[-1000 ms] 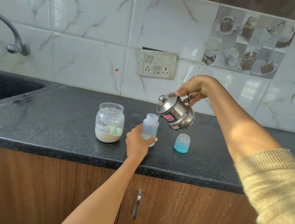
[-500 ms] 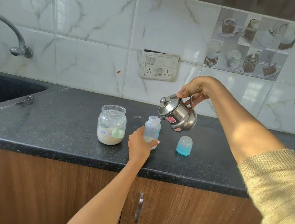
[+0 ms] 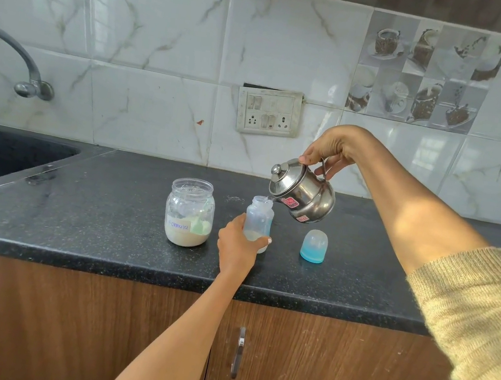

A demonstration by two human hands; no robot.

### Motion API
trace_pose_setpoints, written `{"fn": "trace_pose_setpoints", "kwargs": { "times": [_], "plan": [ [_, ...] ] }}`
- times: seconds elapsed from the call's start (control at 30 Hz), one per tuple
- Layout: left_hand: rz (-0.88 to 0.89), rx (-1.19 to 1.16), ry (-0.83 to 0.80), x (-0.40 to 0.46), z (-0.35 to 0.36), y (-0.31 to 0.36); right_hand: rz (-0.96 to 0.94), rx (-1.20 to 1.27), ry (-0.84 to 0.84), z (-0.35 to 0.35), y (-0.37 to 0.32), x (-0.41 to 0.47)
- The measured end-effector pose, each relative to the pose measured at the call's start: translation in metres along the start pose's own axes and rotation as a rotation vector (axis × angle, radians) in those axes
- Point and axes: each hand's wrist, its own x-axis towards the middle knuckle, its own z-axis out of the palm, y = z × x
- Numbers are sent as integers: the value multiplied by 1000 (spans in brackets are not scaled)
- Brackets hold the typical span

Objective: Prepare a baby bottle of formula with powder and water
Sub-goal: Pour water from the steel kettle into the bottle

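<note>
Now, pour: right hand (image 3: pixel 328 151) grips tilted kettle (image 3: pixel 302 192), spout over the narrow neck; overshoot spills.
Bottle (image 3: pixel 258 220): left hand (image 3: pixel 237 242) wraps its base; slack grip tips it.

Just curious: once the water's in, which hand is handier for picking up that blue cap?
Probably the right hand: the blue cap sits below the kettle it holds, while the left hand grips the bottle.

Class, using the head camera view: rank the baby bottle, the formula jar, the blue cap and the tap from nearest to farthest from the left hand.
1. Baby bottle: gripped by the left hand.
2. Formula jar: just to the hand's left.
3. Blue cap: to the right, beyond the bottle; close to the jar's rank.
4. Tap: far left, on the wall.
</note>
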Motion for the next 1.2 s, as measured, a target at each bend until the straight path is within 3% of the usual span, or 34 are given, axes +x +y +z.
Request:
{"fn": "trace_pose_setpoints", "kwargs": {
  "times": [1.2],
  "plan": [
    [26,-10,12,1,0,-2,-11,-60,5,2,-9,-1]
  ]
}}
